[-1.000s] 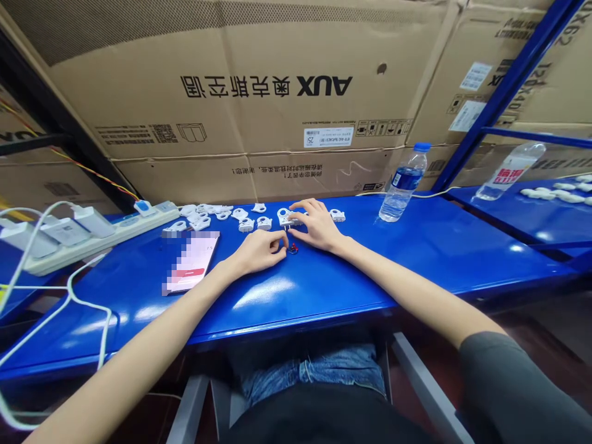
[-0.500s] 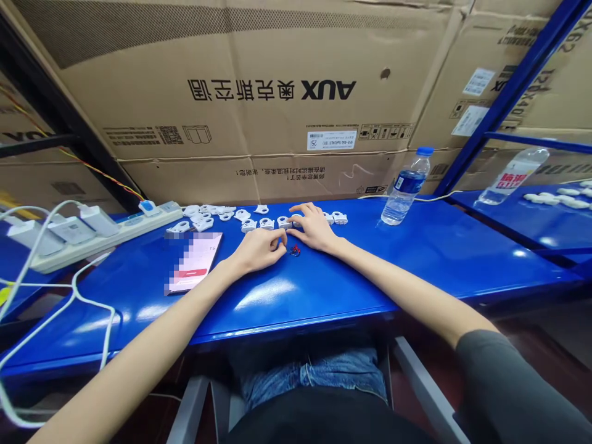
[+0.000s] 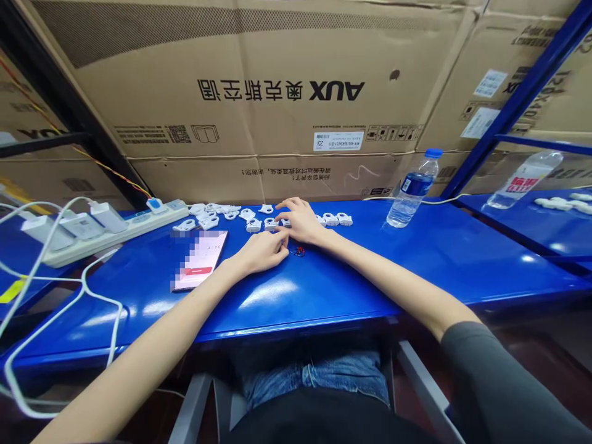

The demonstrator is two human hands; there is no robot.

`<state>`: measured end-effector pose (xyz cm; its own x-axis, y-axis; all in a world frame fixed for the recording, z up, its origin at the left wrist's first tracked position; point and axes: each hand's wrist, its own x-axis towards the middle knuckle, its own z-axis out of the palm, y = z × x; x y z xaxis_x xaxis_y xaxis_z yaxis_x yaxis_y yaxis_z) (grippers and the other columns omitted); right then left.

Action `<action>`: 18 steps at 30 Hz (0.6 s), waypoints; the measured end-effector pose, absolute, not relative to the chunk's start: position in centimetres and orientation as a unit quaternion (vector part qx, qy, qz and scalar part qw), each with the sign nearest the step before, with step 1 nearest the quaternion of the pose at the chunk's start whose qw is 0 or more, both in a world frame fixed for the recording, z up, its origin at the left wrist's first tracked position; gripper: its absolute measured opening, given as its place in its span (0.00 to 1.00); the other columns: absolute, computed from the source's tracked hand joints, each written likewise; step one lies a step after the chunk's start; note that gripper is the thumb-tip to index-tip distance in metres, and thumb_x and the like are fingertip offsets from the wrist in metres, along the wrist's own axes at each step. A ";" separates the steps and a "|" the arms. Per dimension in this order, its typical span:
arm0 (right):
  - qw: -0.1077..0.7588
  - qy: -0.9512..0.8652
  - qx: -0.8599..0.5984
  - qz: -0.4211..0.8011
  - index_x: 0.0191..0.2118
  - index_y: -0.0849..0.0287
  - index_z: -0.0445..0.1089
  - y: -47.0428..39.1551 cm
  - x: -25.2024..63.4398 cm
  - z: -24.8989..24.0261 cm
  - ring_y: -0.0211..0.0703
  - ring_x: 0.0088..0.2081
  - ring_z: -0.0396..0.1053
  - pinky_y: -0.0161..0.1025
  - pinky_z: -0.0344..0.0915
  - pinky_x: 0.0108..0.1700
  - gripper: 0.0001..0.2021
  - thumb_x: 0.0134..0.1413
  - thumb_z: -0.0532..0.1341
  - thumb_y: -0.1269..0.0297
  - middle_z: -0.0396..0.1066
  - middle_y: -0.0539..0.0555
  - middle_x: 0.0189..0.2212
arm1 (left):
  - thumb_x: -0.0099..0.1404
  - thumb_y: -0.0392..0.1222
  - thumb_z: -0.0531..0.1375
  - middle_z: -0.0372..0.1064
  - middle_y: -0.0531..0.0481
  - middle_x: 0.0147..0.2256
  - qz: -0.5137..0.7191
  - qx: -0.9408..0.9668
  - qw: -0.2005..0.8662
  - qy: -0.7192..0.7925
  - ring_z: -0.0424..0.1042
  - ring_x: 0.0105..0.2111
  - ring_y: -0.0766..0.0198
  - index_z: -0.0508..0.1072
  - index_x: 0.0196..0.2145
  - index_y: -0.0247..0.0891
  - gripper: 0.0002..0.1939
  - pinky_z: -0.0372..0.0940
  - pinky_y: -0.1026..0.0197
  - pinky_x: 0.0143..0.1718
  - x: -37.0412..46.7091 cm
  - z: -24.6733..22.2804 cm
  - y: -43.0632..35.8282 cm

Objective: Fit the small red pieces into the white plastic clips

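Observation:
My left hand (image 3: 264,251) rests low over the blue table, its thumb and fingers curled together. Anything between those fingertips is too small or too hidden to name. Touching or almost touching it from the right is my right hand (image 3: 301,222), palm down, with fingers stretched out and apart. It partly covers a row of small white plastic pieces with ring-shaped ends (image 3: 330,219). A little cluster of red and dark parts (image 3: 300,251) lies just below the right hand. More loose white pieces (image 3: 210,221) are heaped to the left, behind the phone.
A phone (image 3: 203,262) lies left of my hands. Behind it runs a power strip (image 3: 132,231) with chargers and white cables. A water bottle (image 3: 413,188) stands to the right, and another bottle (image 3: 525,179) farther right. Cardboard boxes (image 3: 277,37) wall off the back.
My right hand has shifted left, closer to my left hand and over other white pieces of the row. My left hand stays curled in nearly the same place. The view has shifted slightly.

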<state>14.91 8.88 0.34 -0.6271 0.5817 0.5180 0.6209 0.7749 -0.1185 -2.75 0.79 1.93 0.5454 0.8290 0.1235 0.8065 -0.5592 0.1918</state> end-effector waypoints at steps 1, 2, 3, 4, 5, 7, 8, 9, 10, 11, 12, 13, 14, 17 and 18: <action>0.269 -0.902 -0.336 -0.031 0.43 0.55 0.82 9.0 14.6 0.3 0.59 0.62 0.62 0.59 0.58 0.65 0.08 0.65 0.66 0.59 0.73 0.58 0.59 | 0.67 0.39 0.53 0.71 0.51 0.26 0.099 0.878 0.053 0.465 0.68 0.25 0.59 0.71 0.35 0.40 0.07 0.50 0.58 0.29 -2.8 1.9 0.8; 0.266 -0.903 -0.337 -0.027 0.41 0.55 0.82 9.0 14.3 0.3 0.59 0.62 0.62 0.58 0.58 0.65 0.08 0.65 0.66 0.59 0.74 0.58 0.58 | 0.67 0.39 0.53 0.71 0.50 0.27 0.099 0.879 0.051 0.464 0.68 0.25 0.59 0.71 0.35 0.40 0.07 0.50 0.59 0.29 -2.8 1.9 0.8; 0.267 -0.902 -0.338 -0.023 0.40 0.55 0.82 9.1 14.2 0.2 0.58 0.62 0.62 0.58 0.58 0.64 0.07 0.65 0.66 0.60 0.74 0.57 0.58 | 0.67 0.39 0.53 0.72 0.50 0.27 0.099 0.879 0.050 0.463 0.68 0.25 0.59 0.71 0.35 0.40 0.08 0.50 0.59 0.29 -2.8 1.9 0.8; 0.273 -0.901 -0.337 -0.019 0.40 0.55 0.81 9.2 14.2 0.2 0.57 0.61 0.62 0.57 0.59 0.64 0.07 0.65 0.66 0.61 0.74 0.57 0.58 | 0.68 0.39 0.53 0.72 0.49 0.28 0.101 0.879 0.048 0.464 0.69 0.26 0.59 0.72 0.35 0.40 0.08 0.51 0.59 0.29 -2.7 1.9 0.7; 0.284 -0.899 -0.334 -0.016 0.40 0.55 0.81 9.3 14.3 0.1 0.57 0.61 0.63 0.57 0.60 0.63 0.07 0.65 0.66 0.61 0.74 0.56 0.58 | 0.68 0.39 0.53 0.73 0.49 0.28 0.103 0.878 0.045 0.465 0.69 0.26 0.59 0.72 0.35 0.40 0.08 0.51 0.59 0.29 -2.7 1.9 0.7; 0.312 -0.891 -0.330 -0.017 0.40 0.54 0.80 9.3 14.8 0.1 0.56 0.60 0.63 0.55 0.61 0.62 0.06 0.65 0.66 0.60 0.74 0.55 0.58 | 0.68 0.39 0.53 0.72 0.49 0.27 0.108 0.876 0.040 0.468 0.69 0.26 0.58 0.72 0.36 0.40 0.09 0.51 0.59 0.29 -2.7 2.0 0.6; 0.327 -0.886 -0.329 -0.020 0.40 0.54 0.80 9.3 15.1 0.2 0.56 0.60 0.63 0.55 0.62 0.61 0.06 0.65 0.66 0.60 0.74 0.55 0.58 | 0.68 0.39 0.53 0.72 0.50 0.27 0.111 0.875 0.040 0.470 0.69 0.26 0.58 0.73 0.36 0.40 0.08 0.51 0.59 0.29 -2.7 2.0 0.6; 0.342 -0.880 -0.328 -0.025 0.41 0.54 0.80 9.2 15.6 0.3 0.55 0.60 0.64 0.55 0.63 0.60 0.06 0.65 0.66 0.60 0.74 0.55 0.58 | 0.67 0.39 0.53 0.71 0.50 0.26 0.114 0.873 0.042 0.473 0.69 0.26 0.58 0.73 0.37 0.40 0.08 0.51 0.59 0.30 -2.7 2.0 0.6; 0.354 -0.875 -0.328 -0.031 0.41 0.53 0.80 8.9 16.2 0.4 0.55 0.60 0.64 0.55 0.63 0.60 0.06 0.65 0.66 0.60 0.74 0.55 0.58 | 0.67 0.39 0.54 0.71 0.51 0.26 0.118 0.871 0.045 0.474 0.69 0.26 0.58 0.73 0.38 0.40 0.08 0.51 0.59 0.30 -2.7 2.0 0.6; 0.364 -0.872 -0.326 -0.038 0.41 0.53 0.80 8.5 16.9 0.5 0.55 0.60 0.64 0.55 0.63 0.60 0.06 0.64 0.66 0.61 0.74 0.56 0.58 | 0.67 0.40 0.54 0.71 0.51 0.26 0.122 0.869 0.048 0.476 0.69 0.26 0.57 0.73 0.39 0.41 0.08 0.52 0.59 0.30 -2.7 1.9 0.7; 0.372 -0.869 -0.322 -0.047 0.42 0.53 0.80 8.1 17.6 0.6 0.55 0.60 0.64 0.55 0.63 0.60 0.06 0.65 0.66 0.61 0.74 0.56 0.58 | 0.67 0.40 0.54 0.71 0.51 0.26 0.127 0.867 0.050 0.479 0.69 0.26 0.57 0.73 0.40 0.41 0.08 0.52 0.59 0.30 -2.7 1.8 0.7; 0.377 -0.868 -0.318 -0.058 0.42 0.53 0.79 7.5 18.4 0.7 0.55 0.60 0.64 0.55 0.63 0.60 0.06 0.65 0.65 0.61 0.73 0.57 0.58 | 0.67 0.40 0.54 0.71 0.52 0.26 0.133 0.864 0.051 0.484 0.69 0.26 0.57 0.73 0.40 0.41 0.08 0.53 0.59 0.31 -2.7 1.7 0.8; 0.380 -0.868 -0.311 -0.070 0.42 0.54 0.79 7.0 19.2 0.8 0.55 0.60 0.64 0.55 0.64 0.60 0.06 0.65 0.65 0.61 0.73 0.57 0.57 | 0.67 0.40 0.54 0.71 0.52 0.26 0.140 0.859 0.053 0.489 0.69 0.26 0.57 0.73 0.40 0.41 0.08 0.53 0.59 0.31 -2.7 1.6 0.9; 0.374 -0.870 -0.300 -0.115 0.42 0.54 0.78 5.3 21.5 0.7 0.55 0.59 0.65 0.56 0.63 0.61 0.05 0.65 0.65 0.61 0.74 0.58 0.57 | 0.66 0.39 0.55 0.69 0.53 0.25 0.172 0.839 0.070 0.512 0.67 0.25 0.59 0.73 0.41 0.41 0.08 0.53 0.59 0.31 -2.7 1.2 1.0; 0.371 -0.870 -0.297 -0.128 0.42 0.54 0.78 4.9 22.1 0.7 0.55 0.58 0.65 0.56 0.63 0.61 0.05 0.65 0.65 0.62 0.74 0.58 0.57 | 0.65 0.39 0.56 0.68 0.54 0.24 0.188 0.831 0.081 0.517 0.67 0.25 0.59 0.72 0.41 0.41 0.08 0.53 0.59 0.31 -2.6 1.1 1.1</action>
<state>22.09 4.92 0.68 -0.5475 0.4223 0.7224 0.6131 0.7900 0.0027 -2.62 1.05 1.09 0.3944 0.8903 0.2279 0.8292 -0.4516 0.3294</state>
